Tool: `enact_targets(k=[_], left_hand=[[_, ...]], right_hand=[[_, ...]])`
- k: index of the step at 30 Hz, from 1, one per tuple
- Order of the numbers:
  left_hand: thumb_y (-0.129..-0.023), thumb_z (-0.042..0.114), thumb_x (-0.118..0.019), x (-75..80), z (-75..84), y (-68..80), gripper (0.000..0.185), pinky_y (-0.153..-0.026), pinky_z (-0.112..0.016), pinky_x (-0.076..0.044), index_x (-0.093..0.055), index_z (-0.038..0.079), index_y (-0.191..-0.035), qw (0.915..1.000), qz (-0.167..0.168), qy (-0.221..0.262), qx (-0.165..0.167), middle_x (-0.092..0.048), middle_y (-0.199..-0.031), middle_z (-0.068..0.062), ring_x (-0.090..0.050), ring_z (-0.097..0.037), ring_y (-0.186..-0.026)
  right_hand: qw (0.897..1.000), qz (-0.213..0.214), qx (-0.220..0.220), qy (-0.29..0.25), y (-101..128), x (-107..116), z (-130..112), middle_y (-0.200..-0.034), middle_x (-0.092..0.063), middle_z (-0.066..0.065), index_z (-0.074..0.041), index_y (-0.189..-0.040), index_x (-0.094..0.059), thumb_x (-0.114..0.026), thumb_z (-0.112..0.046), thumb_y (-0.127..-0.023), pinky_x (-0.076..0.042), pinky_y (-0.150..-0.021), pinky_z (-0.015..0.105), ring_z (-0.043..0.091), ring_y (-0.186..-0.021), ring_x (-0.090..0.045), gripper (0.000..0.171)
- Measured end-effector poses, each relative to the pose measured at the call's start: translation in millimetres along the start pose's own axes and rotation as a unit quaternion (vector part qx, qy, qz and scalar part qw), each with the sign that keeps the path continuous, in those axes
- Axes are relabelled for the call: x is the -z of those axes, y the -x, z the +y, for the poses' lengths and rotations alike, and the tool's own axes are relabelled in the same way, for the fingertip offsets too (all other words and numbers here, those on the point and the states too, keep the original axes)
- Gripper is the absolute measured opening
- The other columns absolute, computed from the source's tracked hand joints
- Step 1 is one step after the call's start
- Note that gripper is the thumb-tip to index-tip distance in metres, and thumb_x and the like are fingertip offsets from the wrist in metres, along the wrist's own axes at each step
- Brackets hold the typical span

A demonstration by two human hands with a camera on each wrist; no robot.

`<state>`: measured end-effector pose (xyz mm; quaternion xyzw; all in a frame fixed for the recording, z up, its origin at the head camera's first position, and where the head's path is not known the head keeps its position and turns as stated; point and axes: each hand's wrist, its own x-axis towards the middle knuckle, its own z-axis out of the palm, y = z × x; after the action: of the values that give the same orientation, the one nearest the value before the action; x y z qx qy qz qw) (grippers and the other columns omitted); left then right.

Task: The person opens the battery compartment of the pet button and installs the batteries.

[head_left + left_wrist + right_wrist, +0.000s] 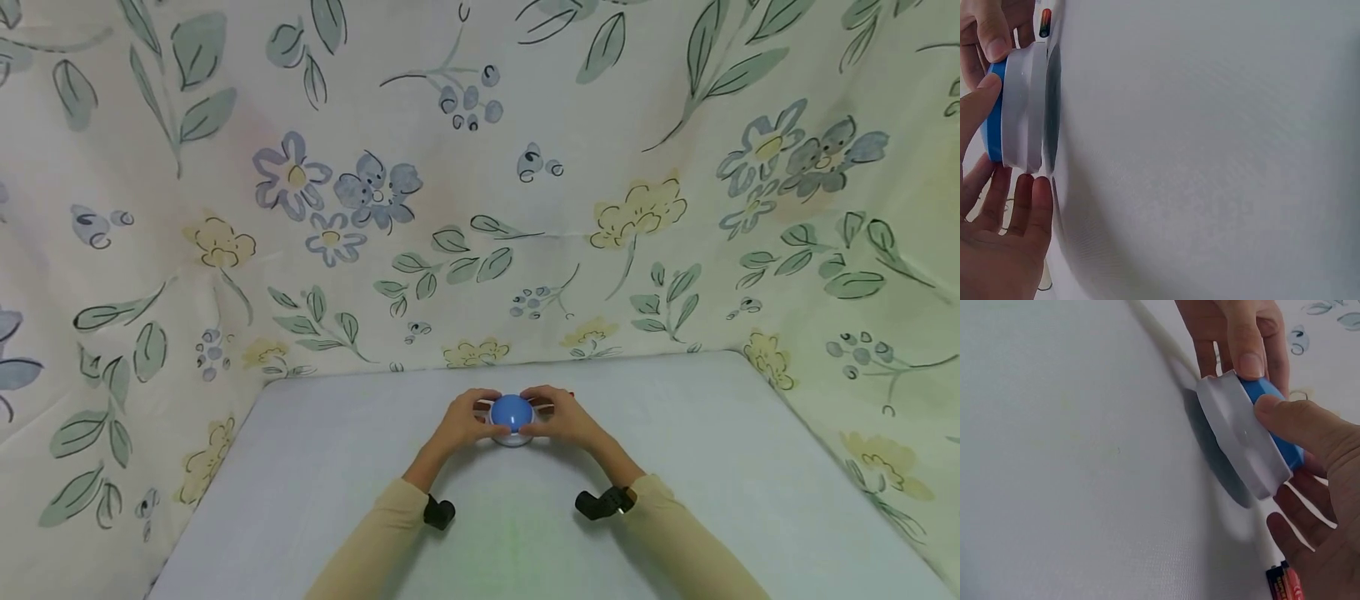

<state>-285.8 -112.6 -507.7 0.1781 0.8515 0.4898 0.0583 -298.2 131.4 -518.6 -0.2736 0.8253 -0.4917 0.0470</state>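
A round push button with a blue dome (512, 412) and a white base (1022, 106) is held between both hands, close over the table, with its shadow beneath. My left hand (467, 419) grips its left side, thumb on the blue edge and fingers curved around the far side and base. From the right, my right hand (564, 419) holds it the same way, the thumb (1304, 422) lying across the blue rim in the right wrist view. The two thumbs come close together at the near side. The underside of the white base (1241, 434) is hidden.
Red-and-black batteries (1284, 581) lie on the table just beyond the right hand. The white-covered table (337, 500) meets a floral cloth (420, 308) hanging along its back and sides. A black wrist camera (600, 503) sits on the right wrist, another (439, 512) on the left.
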Motion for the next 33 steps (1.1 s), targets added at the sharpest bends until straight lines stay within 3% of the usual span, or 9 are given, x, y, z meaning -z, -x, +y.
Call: enact_targets(k=[9,16,26,33], left_hand=[[-0.082,0.016,-0.089,1.1,3.2,9.2,0.063,-0.094,-0.039,-0.053,-0.059,0.002,-0.136,0.9988,-0.014,0.03,-0.035,-0.06,-0.134,-0.012,-0.06,-0.031,-0.118],[-0.079,0.019,-0.091,-1.6,11.7,21.1,0.071,-0.094,-0.042,-0.053,-0.057,0.003,-0.14,0.9986,0.007,0.006,-0.052,-0.058,-0.136,-0.011,-0.06,-0.029,-0.116],[-0.076,0.024,-0.093,-0.8,19.1,31.8,0.071,-0.093,-0.038,-0.053,-0.06,0.009,-0.137,0.9988,0.013,0.002,-0.048,-0.059,-0.132,-0.004,-0.059,-0.021,-0.114],[-0.078,0.022,-0.092,1.1,23.4,37.2,0.068,-0.095,-0.039,-0.052,-0.059,0.009,-0.137,0.9982,0.006,0.033,-0.05,-0.06,-0.133,-0.004,-0.058,-0.023,-0.118]], right_hand=[[0.999,-0.003,0.029,-0.021,9.0,0.3,-4.5,-0.132,-0.06,0.016,0.002,-0.135,-0.058,-0.087,-0.016,-0.084,-0.05,-0.099,0.048,0.033,-0.118,-0.059,0.061],[0.998,-0.008,0.049,-0.025,13.9,1.8,-8.9,-0.133,-0.06,0.012,-0.002,-0.136,-0.059,-0.086,-0.018,-0.085,-0.051,-0.097,0.045,0.03,-0.117,-0.06,0.06],[0.997,-0.006,0.063,-0.034,25.8,1.8,-20.6,-0.134,-0.06,0.012,0.0,-0.137,-0.058,-0.086,-0.019,-0.085,-0.051,-0.097,0.046,0.03,-0.116,-0.06,0.061],[0.997,-0.023,0.062,-0.046,32.6,4.2,-14.7,-0.14,-0.056,0.012,-0.001,-0.144,-0.051,-0.089,-0.015,-0.081,-0.05,-0.098,0.049,0.032,-0.12,-0.059,0.076]])
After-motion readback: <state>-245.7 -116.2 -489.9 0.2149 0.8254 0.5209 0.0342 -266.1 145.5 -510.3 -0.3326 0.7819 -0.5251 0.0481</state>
